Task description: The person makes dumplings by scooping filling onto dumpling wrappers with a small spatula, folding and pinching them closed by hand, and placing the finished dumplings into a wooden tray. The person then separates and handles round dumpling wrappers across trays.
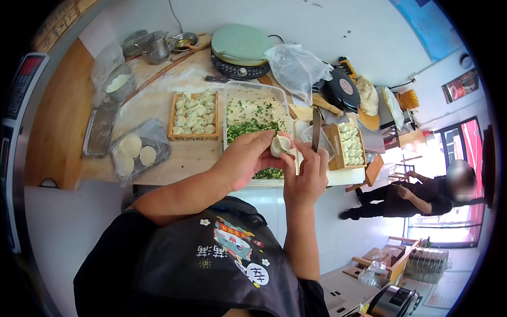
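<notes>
Creamy-white dumpling (280, 147), green-flecked filling (244, 130), mint-green griddle lid (241, 42), black apron (174, 274) with multicoloured cartoon print (236, 242)

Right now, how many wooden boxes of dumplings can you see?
2: one box left of the plastic tub, another box right of it. Others may be hidden.

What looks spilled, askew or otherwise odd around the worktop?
The crumpled clear plastic bag: it is bunched loosely beside the green-lidded griddle, an untidy spot near a cooking appliance. White smears on the worktop are probably just flour. The dumpling between left hand and right hand shows no visible tear.
</notes>
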`<state>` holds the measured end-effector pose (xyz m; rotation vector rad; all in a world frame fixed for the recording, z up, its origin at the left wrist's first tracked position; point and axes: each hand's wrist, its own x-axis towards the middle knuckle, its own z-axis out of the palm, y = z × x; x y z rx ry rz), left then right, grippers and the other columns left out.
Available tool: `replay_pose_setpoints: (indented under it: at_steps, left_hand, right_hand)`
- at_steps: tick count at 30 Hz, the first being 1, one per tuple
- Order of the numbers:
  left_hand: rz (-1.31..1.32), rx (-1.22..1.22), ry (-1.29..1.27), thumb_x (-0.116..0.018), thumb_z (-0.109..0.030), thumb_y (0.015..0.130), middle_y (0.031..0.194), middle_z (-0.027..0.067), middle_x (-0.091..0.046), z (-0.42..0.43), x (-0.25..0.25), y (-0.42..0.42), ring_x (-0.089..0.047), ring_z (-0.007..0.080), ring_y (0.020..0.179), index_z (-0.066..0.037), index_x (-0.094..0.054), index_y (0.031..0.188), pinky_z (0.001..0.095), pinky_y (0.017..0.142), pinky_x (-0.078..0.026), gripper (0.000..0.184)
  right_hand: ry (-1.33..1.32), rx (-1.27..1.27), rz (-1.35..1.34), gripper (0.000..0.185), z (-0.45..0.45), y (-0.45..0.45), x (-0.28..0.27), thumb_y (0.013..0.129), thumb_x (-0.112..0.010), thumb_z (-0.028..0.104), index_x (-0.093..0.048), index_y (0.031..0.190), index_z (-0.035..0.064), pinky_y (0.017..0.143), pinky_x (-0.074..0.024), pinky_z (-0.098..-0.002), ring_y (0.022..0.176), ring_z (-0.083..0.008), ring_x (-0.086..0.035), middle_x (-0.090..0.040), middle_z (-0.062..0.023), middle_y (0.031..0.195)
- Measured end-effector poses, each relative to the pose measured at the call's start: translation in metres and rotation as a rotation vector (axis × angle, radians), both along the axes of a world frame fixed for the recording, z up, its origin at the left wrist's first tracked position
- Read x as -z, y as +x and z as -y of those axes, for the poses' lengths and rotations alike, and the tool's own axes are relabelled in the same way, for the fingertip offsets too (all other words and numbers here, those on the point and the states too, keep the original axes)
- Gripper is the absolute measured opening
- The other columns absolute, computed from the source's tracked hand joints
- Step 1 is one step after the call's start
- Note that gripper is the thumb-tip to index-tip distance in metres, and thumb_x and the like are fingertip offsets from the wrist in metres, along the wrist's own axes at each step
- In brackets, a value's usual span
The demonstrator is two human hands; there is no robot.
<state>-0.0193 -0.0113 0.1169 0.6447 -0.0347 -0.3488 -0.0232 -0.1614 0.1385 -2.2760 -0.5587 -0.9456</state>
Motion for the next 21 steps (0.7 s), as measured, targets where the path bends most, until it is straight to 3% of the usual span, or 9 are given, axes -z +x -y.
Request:
replay_pose_setpoints:
  at_steps: [2, 5, 7, 8, 10, 13, 16, 19, 21]
  left_hand:
    - [0.015, -0.013, 0.116, -0.042, -0.028, 0.107, 0.112, 0.0102, -0.066, 0.001, -0.008, -0.003, -0.065, 0.0168, 0.099, 0.003, -0.058, 0.127, 0.0322, 0.087, -0.057, 0.04]
    - [0.172, 0.024, 0.291, -0.04, -0.024, 0.108, 0.121, 0.0149, -0.064, 0.001, -0.014, -0.005, -0.065, 0.021, 0.109, 0.007, -0.05, 0.135, 0.0345, 0.092, -0.055, 0.043]
    - [0.157, 0.081, 0.225, -0.041, -0.024, 0.108, 0.121, 0.0147, -0.064, -0.001, -0.019, -0.004, -0.064, 0.0203, 0.109, 0.007, -0.052, 0.133, 0.0348, 0.093, -0.055, 0.041]
    - [0.143, 0.106, 0.193, -0.041, -0.024, 0.108, 0.121, 0.0146, -0.063, 0.001, -0.02, -0.005, -0.064, 0.02, 0.109, 0.007, -0.053, 0.132, 0.035, 0.094, -0.055, 0.041]
    - [0.225, 0.069, 0.26, -0.044, -0.02, 0.107, 0.109, 0.0083, -0.066, 0.001, -0.019, -0.009, -0.062, 0.0123, 0.092, 0.003, -0.06, 0.128, 0.0268, 0.083, -0.053, 0.035]
    - [0.383, 0.029, 0.459, -0.047, -0.015, 0.105, 0.098, 0.0022, -0.067, -0.008, -0.023, -0.012, -0.056, 0.0062, 0.078, -0.002, -0.065, 0.125, 0.0207, 0.071, -0.047, 0.029]
    - [0.481, -0.058, 0.478, -0.048, -0.013, 0.105, 0.1, 0.002, -0.067, -0.007, -0.029, -0.013, -0.056, 0.0054, 0.08, -0.001, -0.065, 0.125, 0.0205, 0.072, -0.048, 0.028]
    - [0.624, -0.202, 0.63, -0.051, -0.01, 0.103, 0.104, 0.0028, -0.068, -0.001, -0.031, -0.021, -0.057, 0.0056, 0.081, -0.001, -0.065, 0.124, 0.021, 0.073, -0.048, 0.027]
    - [0.768, -0.327, 0.662, -0.053, -0.009, 0.101, 0.11, 0.0045, -0.069, 0.008, -0.024, -0.018, -0.059, 0.007, 0.082, -0.002, -0.066, 0.123, 0.0222, 0.074, -0.049, 0.026]
  right_hand:
    - [-0.002, 0.036, -0.039, 0.028, -0.004, -0.009, -0.005, 0.08, -0.081, 0.019, -0.066, 0.101, 0.0099, 0.059, -0.054, -0.0335, 0.077, -0.0244, -0.067, -0.065, -0.0077, 0.097]
    - [-0.029, 0.077, 0.087, 0.021, -0.008, -0.011, -0.003, 0.083, -0.077, 0.011, -0.064, 0.099, 0.0083, 0.058, -0.0543, -0.0353, 0.075, -0.0269, -0.067, -0.064, -0.0105, 0.093]
    - [0.007, 0.117, 0.098, 0.013, -0.01, -0.017, -0.005, 0.086, -0.071, 0.005, -0.061, 0.095, 0.0061, 0.056, -0.0526, -0.0381, 0.072, -0.0298, -0.065, -0.063, -0.0127, 0.09]
    - [0.099, 0.081, 0.082, 0.011, -0.013, -0.021, -0.007, 0.088, -0.068, 0.002, -0.058, 0.092, 0.0023, 0.064, -0.0486, -0.033, 0.075, -0.0288, -0.059, -0.059, -0.0133, 0.084]
    - [0.31, 0.138, 0.005, 0.007, -0.019, -0.029, -0.003, 0.091, -0.064, 0.001, -0.057, 0.092, 0.0021, 0.068, -0.047, -0.0276, 0.079, -0.0206, -0.059, -0.059, -0.0112, 0.091]
    - [0.467, 0.118, 0.001, 0.011, -0.028, -0.037, 0.004, 0.09, -0.068, 0.002, -0.057, 0.094, 0.0039, 0.065, -0.0425, -0.0234, 0.072, -0.0149, -0.054, -0.056, -0.0078, 0.088]
    - [0.75, 0.069, -0.1, 0.009, -0.042, -0.051, -0.003, 0.092, -0.066, 0.002, -0.057, 0.095, 0.0036, 0.064, -0.0413, -0.0224, 0.074, -0.0096, -0.052, -0.055, -0.0041, 0.09]
    - [0.767, 0.107, -0.075, 0.008, -0.041, -0.054, -0.007, 0.094, -0.065, 0.003, -0.057, 0.096, 0.0035, 0.063, -0.0399, -0.0218, 0.073, -0.0074, -0.049, -0.053, -0.0027, 0.091]
    - [0.667, 0.083, -0.105, 0.008, -0.025, -0.059, -0.003, 0.096, -0.062, 0.003, -0.055, 0.101, 0.0018, 0.071, -0.0424, -0.0208, 0.079, -0.007, -0.051, -0.055, -0.0027, 0.095]
